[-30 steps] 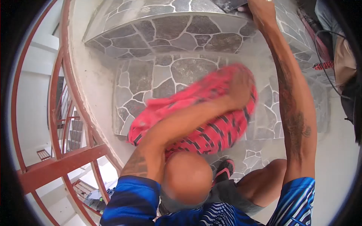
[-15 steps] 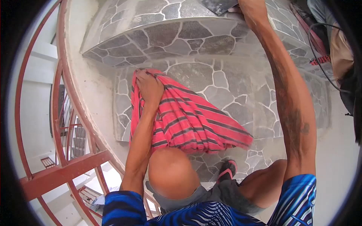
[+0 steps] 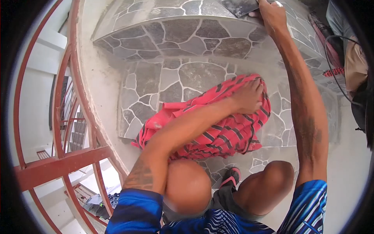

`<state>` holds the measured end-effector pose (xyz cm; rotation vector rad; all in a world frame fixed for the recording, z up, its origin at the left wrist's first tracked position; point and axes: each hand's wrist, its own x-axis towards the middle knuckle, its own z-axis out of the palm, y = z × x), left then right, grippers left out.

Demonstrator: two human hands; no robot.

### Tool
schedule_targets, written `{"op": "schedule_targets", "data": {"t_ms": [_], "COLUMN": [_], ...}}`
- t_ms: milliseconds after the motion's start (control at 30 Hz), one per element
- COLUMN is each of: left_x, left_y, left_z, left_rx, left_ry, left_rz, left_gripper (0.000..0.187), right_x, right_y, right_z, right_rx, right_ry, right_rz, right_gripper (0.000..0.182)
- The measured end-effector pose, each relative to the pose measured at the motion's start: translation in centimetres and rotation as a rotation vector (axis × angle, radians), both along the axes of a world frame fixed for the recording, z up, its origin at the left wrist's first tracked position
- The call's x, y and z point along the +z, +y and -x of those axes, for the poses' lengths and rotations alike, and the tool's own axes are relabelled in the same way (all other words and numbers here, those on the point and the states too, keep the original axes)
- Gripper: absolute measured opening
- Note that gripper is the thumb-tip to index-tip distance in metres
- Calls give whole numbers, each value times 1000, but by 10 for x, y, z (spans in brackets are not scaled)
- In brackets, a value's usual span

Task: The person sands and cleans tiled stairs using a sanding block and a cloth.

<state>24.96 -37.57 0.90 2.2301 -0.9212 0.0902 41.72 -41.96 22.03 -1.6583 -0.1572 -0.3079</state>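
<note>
A red cloth with black stripes (image 3: 218, 134) lies bunched over the stone-patterned step (image 3: 200, 76) in front of my knees. My left hand (image 3: 249, 95) presses on the cloth's right upper end, its fingers curled into the fabric. At the top of the view, my right hand (image 3: 272, 15) grips the edge of a flat dark panel (image 3: 239, 7), which rests on the upper step (image 3: 163, 9). The panel's far part is cut off by the frame.
A reddish-brown metal railing (image 3: 64, 165) runs down the left side, with a lower area beyond it. At the right edge are a black cable (image 3: 331, 64), a red beaded cord (image 3: 334, 72) and tan fabric (image 3: 355, 62). My sandalled foot (image 3: 230, 177) is below the cloth.
My left hand has swept from left to right across the step, dragging the cloth's gripped end with it. My right hand stays on the dark panel; the view has shifted slightly.
</note>
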Motion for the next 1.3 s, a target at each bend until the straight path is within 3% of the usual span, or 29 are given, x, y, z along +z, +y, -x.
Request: {"op": "schedule_targets", "data": {"t_ms": [100,167,200,233,300,400,433,500,533,600,667,767,867,967,1033,1200,1300], "left_x": [0,29,14,28,-6,-13,-13,-11,-11,-13,-18,-19,-19,-18,-16,-17,-19], "left_y": [72,146,184,223,279,305,305,299,297,299,300,300,297,298,297,298,298], "left_z": [-3,7,17,32,61,67,67,66,64,67,67,68,67,68,68,67,64], "left_rx": [149,321,512,534,880,1012,1026,1052,1055,1067,1083,1095,1105,1116,1111,1126,1123], "left_ry": [-115,83,40,77,-194,-125,-139,-152,-158,-152,-177,-179,-172,-176,-163,-163,-182], "left_rz": [-3,-102,-159,-210,-430,-451,-442,-425,-419,-420,-413,-397,-361,-354,-339,-308,-300], "left_gripper": [67,64,60,61,65,69,69,69,69,69,70,69,68,67,67,67,67], "right_x": [-2,-4,-6,-7,-7,-3,-3,-11,12,23,0,-30,-79,-116,-142,-134,-161], "right_y": [-1,-5,-7,-9,-11,-10,-26,-62,-48,-19,-4,36,51,62,69,81,67], "right_z": [-3,-6,-7,-8,-10,-6,-9,-10,16,68,97,127,117,101,100,111,97], "right_rx": [14,26,31,29,35,203,89,-160,-203,-48,330,443,268,188,260,186,240], "right_ry": [1,-29,-39,-45,-57,4,-183,-560,-224,-88,-483,-394,-372,-430,-516,-562,-668], "right_rz": [-46,-54,-56,-42,-11,-334,166,1162,932,768,867,1252,1557,1633,1643,1623,1760], "right_gripper": [23,23,22,22,21,20,20,42,38,31,31,30,31,29,25,19,20]}}
